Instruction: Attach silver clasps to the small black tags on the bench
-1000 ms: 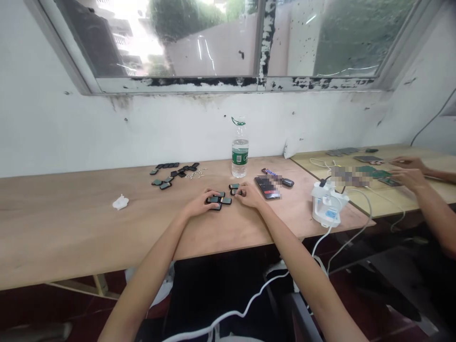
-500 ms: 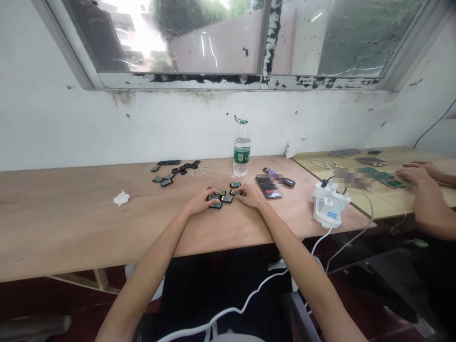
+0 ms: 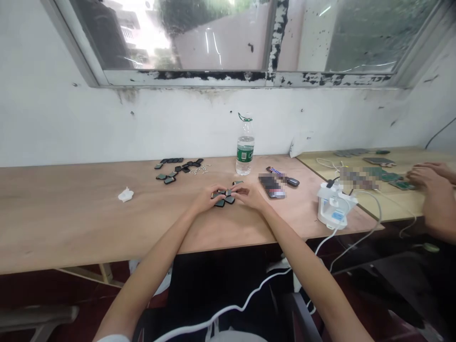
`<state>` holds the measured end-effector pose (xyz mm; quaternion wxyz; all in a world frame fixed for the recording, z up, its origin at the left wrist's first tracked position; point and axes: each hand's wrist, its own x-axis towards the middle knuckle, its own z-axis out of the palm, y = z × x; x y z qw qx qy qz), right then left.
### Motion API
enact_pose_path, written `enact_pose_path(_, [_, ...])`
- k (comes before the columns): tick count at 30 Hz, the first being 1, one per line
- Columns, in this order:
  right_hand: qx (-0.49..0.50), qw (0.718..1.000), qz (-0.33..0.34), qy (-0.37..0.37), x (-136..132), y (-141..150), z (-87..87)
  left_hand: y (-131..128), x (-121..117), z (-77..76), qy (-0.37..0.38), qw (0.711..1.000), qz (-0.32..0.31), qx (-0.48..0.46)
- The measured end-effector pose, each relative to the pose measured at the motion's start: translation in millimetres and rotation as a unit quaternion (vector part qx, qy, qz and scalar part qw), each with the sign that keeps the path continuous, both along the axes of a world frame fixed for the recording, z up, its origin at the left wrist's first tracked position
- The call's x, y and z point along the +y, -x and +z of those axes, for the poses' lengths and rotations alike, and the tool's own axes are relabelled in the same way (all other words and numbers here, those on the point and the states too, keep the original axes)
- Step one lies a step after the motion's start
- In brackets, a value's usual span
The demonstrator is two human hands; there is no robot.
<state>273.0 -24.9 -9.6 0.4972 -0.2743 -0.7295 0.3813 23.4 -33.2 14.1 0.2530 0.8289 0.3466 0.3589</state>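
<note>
Several small rectangular pieces with black rims and grey-green faces lie clustered between my hands; one such piece (image 3: pixel 230 200) rests flat at the front of the group. My left hand (image 3: pixel 207 198) is at the cluster's left side, fingers curled and thumb bent around a similar piece. From the right, my right hand (image 3: pixel 250 195) pinches another piece (image 3: pixel 228 193) between thumb and fingers, close to my left fingertips. Behind that hand, a further piece (image 3: pixel 237 183) is partly covered by the fingers.
More black pieces (image 3: pixel 171 177) and scattered small white bits (image 3: pixel 200 169) lie farther back. A water bottle (image 3: pixel 245 152), a phone (image 3: pixel 271 185), a white power strip (image 3: pixel 333 206) with cables and crumpled tissue (image 3: pixel 126 194) share the table. Another person's hands (image 3: pixel 429 175) are at right.
My right hand has brought its piece left, off the table's right-hand group and up against the pieces by my left hand. The whole view has shifted slightly.
</note>
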Motion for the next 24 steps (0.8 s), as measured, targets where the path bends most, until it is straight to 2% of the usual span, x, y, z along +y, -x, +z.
enact_pose_path(5, [0.018,0.999,0.027,0.029,-4.4,1.8,1.7,-1.4,2.0,-5.8,0.110,0.989,-0.029,-0.090])
enact_pose_path(8, [0.038,0.997,0.036,0.049,-5.4,1.1,1.2,-1.8,1.6,-5.7,0.143,0.979,-0.028,-0.145])
enact_pose_path(14, [0.031,0.995,0.039,0.088,-10.1,1.9,3.3,0.7,1.2,-2.1,0.144,0.979,-0.023,-0.141])
enact_pose_path(24, [0.020,0.996,0.036,0.082,-12.7,2.9,5.3,5.4,8.7,-15.3,0.112,0.985,-0.039,-0.127])
